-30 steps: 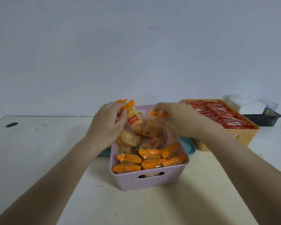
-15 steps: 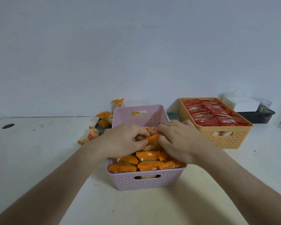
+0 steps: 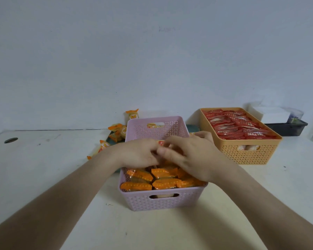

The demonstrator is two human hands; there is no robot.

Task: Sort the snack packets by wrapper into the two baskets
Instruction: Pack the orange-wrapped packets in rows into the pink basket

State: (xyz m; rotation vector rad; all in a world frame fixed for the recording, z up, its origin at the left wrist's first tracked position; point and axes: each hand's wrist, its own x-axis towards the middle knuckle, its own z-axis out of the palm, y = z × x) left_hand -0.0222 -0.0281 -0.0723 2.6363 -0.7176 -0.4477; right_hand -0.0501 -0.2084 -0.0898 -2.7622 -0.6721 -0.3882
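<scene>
A pink basket (image 3: 163,202) stands at the middle of the table, its near half packed with rows of orange packets (image 3: 135,186). My left hand (image 3: 139,152) and my right hand (image 3: 190,156) meet low inside it. Their fingers are closed together on an orange packet (image 3: 161,142), of which only a red-labelled corner shows between them. To the right, an orange basket (image 3: 249,154) is full of red packets (image 3: 237,127). Several loose orange packets (image 3: 118,130) lie behind the pink basket on the left.
A teal tray (image 3: 110,140) peeks out from under the loose packets behind the pink basket. A black tray (image 3: 285,129) with a white box (image 3: 271,114) stands at the far right by the wall. A round hole (image 3: 10,140) is in the table at far left.
Both hands, which held orange packets up above the pink basket, have come down into it and drawn together over the packets inside.
</scene>
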